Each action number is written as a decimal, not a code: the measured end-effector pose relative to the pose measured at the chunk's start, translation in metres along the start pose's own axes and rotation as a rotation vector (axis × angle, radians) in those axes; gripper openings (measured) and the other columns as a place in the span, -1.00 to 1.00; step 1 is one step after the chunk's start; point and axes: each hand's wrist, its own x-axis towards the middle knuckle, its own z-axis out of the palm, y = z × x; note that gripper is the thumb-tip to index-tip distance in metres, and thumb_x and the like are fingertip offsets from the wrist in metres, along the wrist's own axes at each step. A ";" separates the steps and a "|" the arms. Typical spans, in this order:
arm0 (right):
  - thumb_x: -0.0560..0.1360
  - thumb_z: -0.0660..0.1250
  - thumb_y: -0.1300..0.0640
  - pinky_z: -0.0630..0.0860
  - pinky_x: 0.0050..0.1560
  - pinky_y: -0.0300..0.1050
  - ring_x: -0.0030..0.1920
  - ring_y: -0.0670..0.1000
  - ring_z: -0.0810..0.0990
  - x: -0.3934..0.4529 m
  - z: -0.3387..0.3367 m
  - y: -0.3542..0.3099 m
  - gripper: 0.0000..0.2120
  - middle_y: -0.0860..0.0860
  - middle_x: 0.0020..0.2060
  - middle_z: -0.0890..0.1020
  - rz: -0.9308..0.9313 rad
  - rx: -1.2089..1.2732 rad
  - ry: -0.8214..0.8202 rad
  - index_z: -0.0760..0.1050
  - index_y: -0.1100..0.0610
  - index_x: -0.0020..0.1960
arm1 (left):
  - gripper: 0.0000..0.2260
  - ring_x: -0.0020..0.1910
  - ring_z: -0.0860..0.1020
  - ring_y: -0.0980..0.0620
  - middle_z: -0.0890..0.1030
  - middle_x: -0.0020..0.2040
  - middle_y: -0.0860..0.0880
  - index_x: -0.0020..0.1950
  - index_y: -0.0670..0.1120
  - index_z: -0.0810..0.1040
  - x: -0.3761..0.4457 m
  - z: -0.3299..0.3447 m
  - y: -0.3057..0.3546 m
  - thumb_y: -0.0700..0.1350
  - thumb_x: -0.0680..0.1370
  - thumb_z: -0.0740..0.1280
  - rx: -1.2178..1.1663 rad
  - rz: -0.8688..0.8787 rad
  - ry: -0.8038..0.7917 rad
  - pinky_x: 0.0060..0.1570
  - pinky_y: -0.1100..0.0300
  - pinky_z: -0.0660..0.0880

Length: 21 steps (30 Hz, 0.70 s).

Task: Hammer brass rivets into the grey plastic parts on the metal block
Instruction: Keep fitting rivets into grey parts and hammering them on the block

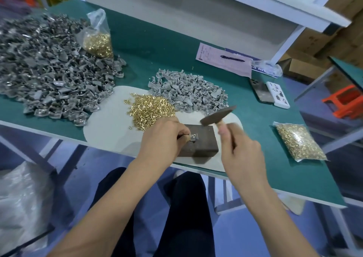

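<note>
A small factory assembly workshop — the green-topped desk [157, 46] carries bulk heaps of grey plastic parts [47, 74] toward its far left corner and loose brass rivets [151, 109] near its front edge. Bagged rivets [300, 142], a work-order sheet [222, 62] and stacked cardboard cartons [322, 46] behind the far right corner — all signs of piecework production.

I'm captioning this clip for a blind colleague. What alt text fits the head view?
A person's left hand pinches a small grey part on a dark metal block while the right hand holds a hammer raised above it. Piles of loose brass rivets and grey parts lie behind on the green table.
</note>
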 end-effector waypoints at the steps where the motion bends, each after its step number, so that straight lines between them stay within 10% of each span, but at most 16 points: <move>1: 0.63 -0.04 -0.33 0.40 -0.34 0.04 -0.31 0.24 0.43 -0.002 0.001 0.000 -0.60 -0.02 -0.42 0.49 -0.008 -0.041 -0.064 0.32 -0.07 -0.12 | -0.94 -0.13 0.48 0.07 0.50 -0.22 0.13 -0.11 0.13 0.68 0.000 0.000 0.000 0.07 0.52 0.45 0.011 0.000 0.001 -0.34 0.18 0.36; 15: 0.61 0.12 -0.34 0.52 -0.16 -0.01 -0.13 0.08 0.60 -0.002 -0.006 0.022 -0.77 -0.16 -0.23 0.66 0.207 0.033 0.005 0.48 -0.36 0.15 | -0.94 -0.10 0.45 0.11 0.49 -0.20 0.15 -0.08 0.19 0.67 -0.003 0.002 -0.001 0.11 0.54 0.41 0.034 -0.024 0.009 -0.37 0.21 0.22; 21: 0.66 0.17 0.16 0.43 -0.13 0.05 -0.06 0.24 0.49 -0.001 0.010 0.055 -0.71 0.14 -0.07 0.55 0.400 -0.164 -0.138 0.56 0.04 0.30 | -0.94 -0.11 0.46 0.13 0.52 -0.18 0.16 -0.09 0.21 0.65 -0.004 0.004 -0.004 0.13 0.55 0.40 0.038 -0.043 0.009 -0.38 0.25 0.24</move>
